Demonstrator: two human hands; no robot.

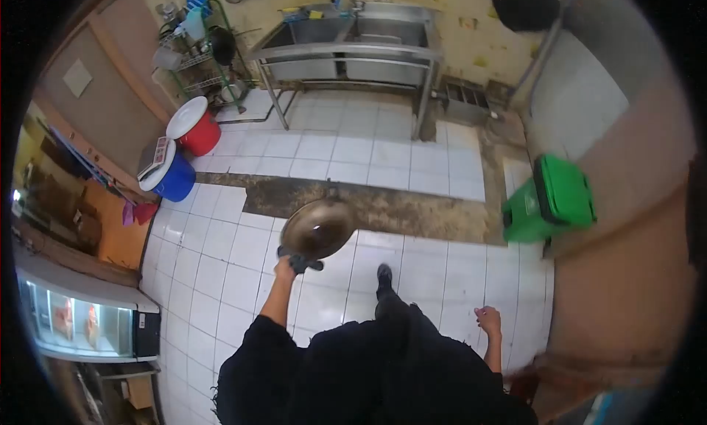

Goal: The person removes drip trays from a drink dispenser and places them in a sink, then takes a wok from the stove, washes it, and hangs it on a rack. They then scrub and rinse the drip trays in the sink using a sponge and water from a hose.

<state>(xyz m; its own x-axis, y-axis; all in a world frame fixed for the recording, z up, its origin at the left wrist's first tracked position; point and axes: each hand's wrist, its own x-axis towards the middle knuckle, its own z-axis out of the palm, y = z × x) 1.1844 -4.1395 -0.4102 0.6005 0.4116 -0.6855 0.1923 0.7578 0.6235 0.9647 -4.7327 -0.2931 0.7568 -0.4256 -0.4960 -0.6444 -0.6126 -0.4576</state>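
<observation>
A round metal pan (318, 230), brownish and shiny, is held out in front of my body over the white tiled floor. My left hand (292, 262) grips it at its near edge, with a dark cloth (305, 264) between the fingers and the pan. On the other side, my right hand (487, 319) hangs low beside my body, away from any object. Its fingers look loosely curled, and nothing clear shows in them.
A steel double sink (346, 51) stands against the far wall. Red (200, 134) and blue (175, 176) lidded buckets and a rack (202, 57) are left. A green bin (549, 200) stands right. A lit display fridge (88, 318) is at lower left.
</observation>
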